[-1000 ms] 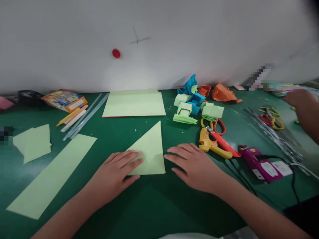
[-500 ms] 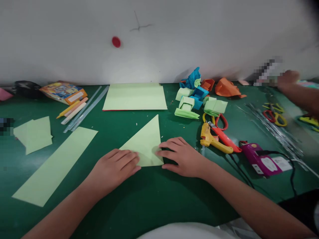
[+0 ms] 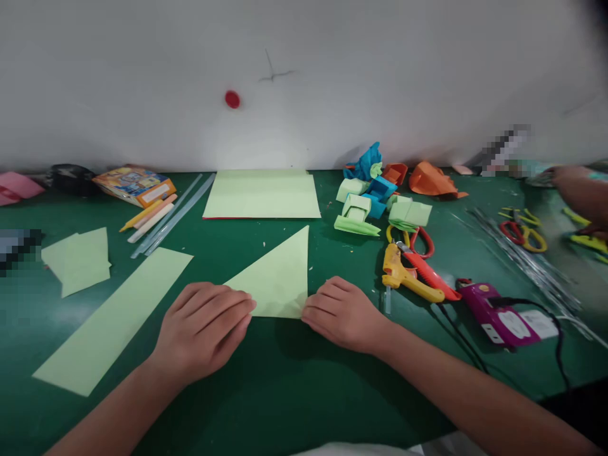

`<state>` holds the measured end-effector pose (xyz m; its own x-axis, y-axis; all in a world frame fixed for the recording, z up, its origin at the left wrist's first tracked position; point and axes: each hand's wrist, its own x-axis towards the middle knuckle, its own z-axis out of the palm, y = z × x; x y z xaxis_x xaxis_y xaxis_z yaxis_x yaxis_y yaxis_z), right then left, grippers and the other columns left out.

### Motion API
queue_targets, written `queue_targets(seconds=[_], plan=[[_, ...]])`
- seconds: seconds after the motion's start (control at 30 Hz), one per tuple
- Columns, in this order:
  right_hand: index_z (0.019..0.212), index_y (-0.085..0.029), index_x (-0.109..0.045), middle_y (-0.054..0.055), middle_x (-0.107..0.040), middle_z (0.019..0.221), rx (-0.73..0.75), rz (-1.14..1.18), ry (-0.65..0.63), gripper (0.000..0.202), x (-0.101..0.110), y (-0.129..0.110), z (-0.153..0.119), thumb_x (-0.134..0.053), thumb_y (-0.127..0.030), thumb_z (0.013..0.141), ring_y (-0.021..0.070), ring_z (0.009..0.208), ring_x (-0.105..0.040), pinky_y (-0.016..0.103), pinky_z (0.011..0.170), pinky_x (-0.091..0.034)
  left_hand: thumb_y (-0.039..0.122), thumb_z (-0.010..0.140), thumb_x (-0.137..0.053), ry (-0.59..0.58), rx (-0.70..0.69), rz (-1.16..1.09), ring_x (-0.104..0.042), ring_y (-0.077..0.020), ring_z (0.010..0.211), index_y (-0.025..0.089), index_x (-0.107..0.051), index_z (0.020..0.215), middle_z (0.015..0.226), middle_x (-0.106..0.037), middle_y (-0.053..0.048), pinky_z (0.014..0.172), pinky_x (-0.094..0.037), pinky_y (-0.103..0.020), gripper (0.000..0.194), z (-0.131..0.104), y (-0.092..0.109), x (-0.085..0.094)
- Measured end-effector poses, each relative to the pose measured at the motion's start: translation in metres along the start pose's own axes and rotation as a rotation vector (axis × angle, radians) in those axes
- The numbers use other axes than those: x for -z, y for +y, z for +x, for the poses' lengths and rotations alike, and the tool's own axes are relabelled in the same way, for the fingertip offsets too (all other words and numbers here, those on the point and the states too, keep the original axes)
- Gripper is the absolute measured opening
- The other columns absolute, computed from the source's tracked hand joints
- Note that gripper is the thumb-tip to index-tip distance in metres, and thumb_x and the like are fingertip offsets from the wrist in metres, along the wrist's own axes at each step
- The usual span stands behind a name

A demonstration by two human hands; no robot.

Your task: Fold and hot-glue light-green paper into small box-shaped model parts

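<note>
A pale green paper triangle (image 3: 280, 278) lies on the dark green table, its upright edge on the right and its tip pointing away from me. My left hand (image 3: 204, 329) is closed on the triangle's left corner, thumb beneath the pressed-together fingers. At the lower right corner, my right hand (image 3: 344, 315) pinches the paper with its fingers together. A long pale green strip (image 3: 114, 323) lies slantwise to the left. Behind the triangle rests a stack of pale green sheets (image 3: 262, 195) with a thin red edge at its front.
Glue gun (image 3: 408, 275), red cutter (image 3: 432, 272) and purple power adapter (image 3: 498, 313) with cords lie right. Folded papers (image 3: 356, 209) sit behind them. A box (image 3: 135, 183) and glue sticks (image 3: 173, 218) are left. Another person's hand (image 3: 577, 193) is far right.
My right hand's spread fingers have come together at the triangle's lower corner. My left hand has shifted slightly left. The view has tilted up a little, and the other person's hand is lower.
</note>
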<state>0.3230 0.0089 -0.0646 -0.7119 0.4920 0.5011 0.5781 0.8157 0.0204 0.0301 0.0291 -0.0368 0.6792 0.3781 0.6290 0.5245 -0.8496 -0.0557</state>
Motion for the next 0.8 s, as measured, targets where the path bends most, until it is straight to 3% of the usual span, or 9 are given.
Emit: queue_targets(seconds=[0.17,0.3,0.43,0.57,0.8], plan=[[0.097,-0.018,-0.069,0.005,-0.076,0.093,-0.056,0.110,0.052,0.014,-0.001,0.003,-0.002,-0.057,-0.023,0.102,0.0181,0.085,-0.063,0.035,0.078,-0.047,0.015,0.092,-0.065,-0.055,0.061,-0.016,-0.070,-0.0237,0.096,0.019,-0.069,0.113,0.105,-0.077,-0.007,0.085,-0.049,-0.039,0.021,-0.006,-0.004,0.000],[0.095,-0.019,-0.067,0.005,-0.077,0.096,-0.144,0.209,0.133,0.008,0.000,0.007,-0.002,-0.060,-0.020,0.100,0.0187,0.088,-0.065,0.034,0.082,-0.051,0.035,0.095,-0.065,-0.232,0.092,0.038,-0.063,-0.0305,0.121,0.020,-0.062,0.133,0.132,-0.070,-0.010,0.098,-0.047,-0.044,0.041,-0.009,-0.005,-0.006],[0.097,-0.020,-0.066,0.005,-0.077,0.100,-0.122,0.241,0.128,0.008,0.005,0.003,0.002,-0.059,-0.022,0.101,0.0190,0.091,-0.067,0.035,0.084,-0.052,0.044,0.097,-0.061,-0.378,0.122,0.013,-0.059,-0.0275,0.132,0.026,-0.048,0.150,0.150,-0.059,-0.007,0.105,-0.046,-0.041,0.057,-0.013,-0.002,-0.017],[0.100,-0.021,-0.065,0.005,-0.078,0.101,-0.149,0.336,0.113,0.010,0.010,-0.008,0.005,-0.055,-0.022,0.103,0.0181,0.093,-0.068,0.035,0.085,-0.052,0.038,0.098,-0.059,-0.366,0.126,-0.014,-0.063,-0.0266,0.127,0.024,-0.051,0.147,0.148,-0.061,-0.009,0.103,-0.048,-0.041,0.052,-0.013,0.001,-0.021],[0.101,-0.022,-0.064,0.004,-0.078,0.099,-0.174,0.449,0.139,0.008,0.013,-0.013,0.004,-0.057,-0.022,0.102,0.0178,0.091,-0.069,0.034,0.083,-0.052,0.028,0.100,-0.057,-0.267,0.007,0.035,-0.068,-0.0255,0.114,0.021,-0.061,0.135,0.132,-0.072,-0.007,0.097,-0.046,-0.041,0.036,-0.002,0.005,-0.007]])
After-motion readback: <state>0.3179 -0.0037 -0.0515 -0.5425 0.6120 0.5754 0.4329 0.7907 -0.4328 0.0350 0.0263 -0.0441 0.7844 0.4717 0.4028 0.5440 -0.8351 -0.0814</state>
